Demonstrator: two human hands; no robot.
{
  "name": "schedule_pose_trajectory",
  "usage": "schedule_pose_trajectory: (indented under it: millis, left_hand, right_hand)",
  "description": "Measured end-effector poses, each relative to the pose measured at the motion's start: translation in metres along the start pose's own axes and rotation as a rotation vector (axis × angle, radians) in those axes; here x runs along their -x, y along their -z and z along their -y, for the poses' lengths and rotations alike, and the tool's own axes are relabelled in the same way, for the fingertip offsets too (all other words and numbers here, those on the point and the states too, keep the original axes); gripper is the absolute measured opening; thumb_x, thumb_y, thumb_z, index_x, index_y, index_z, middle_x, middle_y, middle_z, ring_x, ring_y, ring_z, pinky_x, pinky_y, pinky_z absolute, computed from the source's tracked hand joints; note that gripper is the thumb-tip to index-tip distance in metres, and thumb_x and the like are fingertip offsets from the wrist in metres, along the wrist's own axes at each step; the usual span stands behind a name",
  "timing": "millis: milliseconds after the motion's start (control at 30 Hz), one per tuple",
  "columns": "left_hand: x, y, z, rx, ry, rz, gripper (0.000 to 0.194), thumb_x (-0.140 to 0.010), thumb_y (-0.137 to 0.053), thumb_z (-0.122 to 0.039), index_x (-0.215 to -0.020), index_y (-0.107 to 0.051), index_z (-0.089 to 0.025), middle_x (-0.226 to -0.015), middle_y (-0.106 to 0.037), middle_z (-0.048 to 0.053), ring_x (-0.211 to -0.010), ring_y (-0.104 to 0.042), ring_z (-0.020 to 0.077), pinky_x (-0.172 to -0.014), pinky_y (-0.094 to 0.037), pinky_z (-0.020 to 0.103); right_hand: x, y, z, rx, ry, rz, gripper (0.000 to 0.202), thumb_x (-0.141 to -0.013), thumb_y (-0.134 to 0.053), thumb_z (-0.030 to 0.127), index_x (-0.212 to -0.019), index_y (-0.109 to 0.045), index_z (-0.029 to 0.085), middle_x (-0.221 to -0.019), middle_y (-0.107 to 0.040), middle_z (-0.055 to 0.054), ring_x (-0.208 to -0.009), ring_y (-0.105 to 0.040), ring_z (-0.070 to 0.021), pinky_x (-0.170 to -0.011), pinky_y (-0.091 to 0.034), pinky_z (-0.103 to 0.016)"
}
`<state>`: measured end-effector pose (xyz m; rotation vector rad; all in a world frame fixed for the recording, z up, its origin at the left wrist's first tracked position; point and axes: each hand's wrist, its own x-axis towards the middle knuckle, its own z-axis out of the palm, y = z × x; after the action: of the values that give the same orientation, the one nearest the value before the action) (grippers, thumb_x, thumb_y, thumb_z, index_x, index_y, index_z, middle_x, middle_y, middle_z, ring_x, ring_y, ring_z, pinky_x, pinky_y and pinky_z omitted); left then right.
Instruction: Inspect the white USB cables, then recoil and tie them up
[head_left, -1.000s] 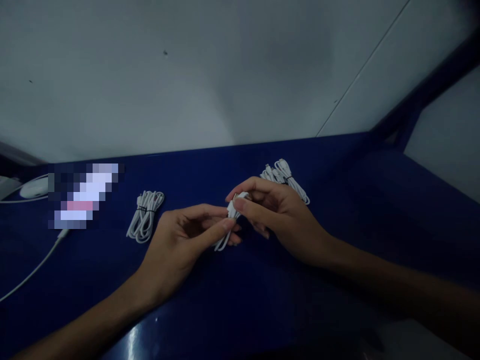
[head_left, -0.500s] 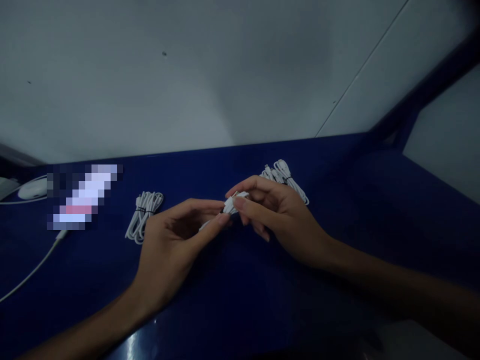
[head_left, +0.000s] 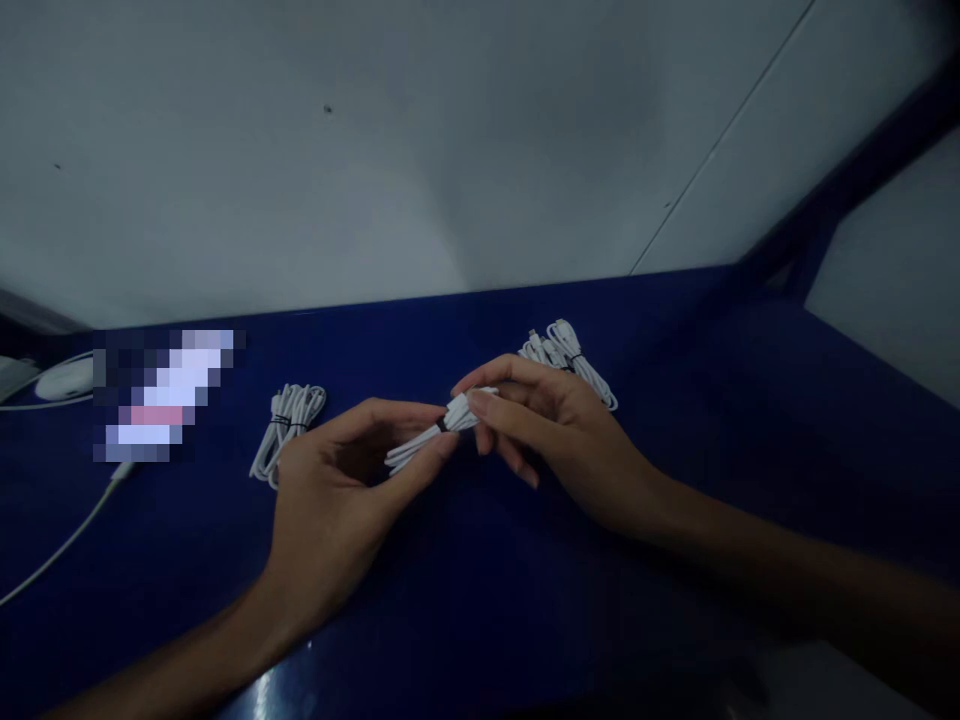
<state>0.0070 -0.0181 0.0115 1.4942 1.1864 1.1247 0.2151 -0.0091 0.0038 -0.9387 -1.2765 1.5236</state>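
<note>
A coiled white cable (head_left: 414,449) with a black tie around it is held between both hands above the blue table (head_left: 480,600). My left hand (head_left: 352,470) pinches it near the tie with thumb and forefinger. Thumb and forefinger of my right hand (head_left: 547,420) grip its upper right end, while the other fingers curl below. Tied white cables (head_left: 289,430) lie just beyond my left hand. Behind my right hand rest more tied white cables (head_left: 581,362), partly hidden by it.
At the left lies a pixelated bright device (head_left: 176,385) with a white cord (head_left: 75,550) running from its lower end. A white rounded object (head_left: 66,378) sits beside it. A grey wall (head_left: 375,200) rises behind the table, with a dark blue frame at the right.
My left hand has shifted slightly left, and more of the held cable's coil and its black tie now show. My right hand has barely moved.
</note>
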Motion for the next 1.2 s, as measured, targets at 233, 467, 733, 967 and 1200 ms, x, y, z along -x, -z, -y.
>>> schedule_pose_trajectory:
  millis: [233,467,733,967,1200]
  left_hand:
    - [0.001,-0.001,0.002,0.002,0.009,0.094,0.022,-0.086,-0.094,-0.022,-0.106,-0.086,-0.025,-0.101,-0.088,-0.001,-0.097,-0.085,0.0188,-0.094,-0.067,0.024]
    - [0.003,0.005,0.008,-0.036,0.137,0.166,0.020,-0.091,-0.091,-0.034,-0.110,-0.088,-0.028,-0.090,-0.086,-0.002,-0.082,-0.081,0.0151,-0.072,-0.063,0.018]
    - [-0.006,0.002,0.004,0.253,0.277,0.328,0.023,-0.106,-0.074,-0.039,-0.114,-0.087,-0.022,-0.108,-0.087,0.007,-0.098,-0.084,0.0221,-0.086,-0.067,0.028]
    - [-0.011,0.005,0.007,0.268,0.324,0.422,0.026,-0.107,-0.073,-0.040,-0.111,-0.088,-0.019,-0.102,-0.085,0.007,-0.078,-0.078,0.0159,-0.071,-0.063,0.023]
    - [-0.010,0.005,0.005,0.237,0.334,0.500,0.022,-0.105,-0.076,-0.035,-0.096,-0.085,-0.017,-0.069,-0.077,0.001,-0.063,-0.071,0.0115,-0.070,-0.059,0.021]
  right_hand:
    - [0.001,0.002,-0.001,0.100,0.052,-0.035,0.023,-0.104,-0.078,0.044,-0.106,-0.076,0.020,-0.070,-0.066,0.005,-0.055,-0.055,-0.0074,-0.048,-0.043,-0.018]
    - [-0.001,0.002,-0.002,0.108,0.085,-0.131,0.025,-0.099,-0.085,0.036,-0.087,-0.071,0.020,-0.061,-0.058,0.008,-0.050,-0.046,-0.0060,-0.049,-0.040,-0.018]
    - [-0.007,0.007,-0.001,0.095,-0.019,-0.010,0.023,-0.100,-0.082,0.042,-0.104,-0.075,0.020,-0.074,-0.064,0.005,-0.055,-0.053,-0.0072,-0.048,-0.044,-0.017]
    - [-0.007,0.009,-0.004,0.070,-0.033,-0.013,0.023,-0.099,-0.084,0.041,-0.100,-0.075,0.019,-0.065,-0.061,0.007,-0.053,-0.051,-0.0070,-0.048,-0.042,-0.017]
    - [-0.008,0.009,-0.003,0.052,-0.044,-0.057,0.027,-0.095,-0.087,0.042,-0.094,-0.072,0.019,-0.068,-0.065,0.005,-0.052,-0.049,-0.0066,-0.048,-0.041,-0.019]
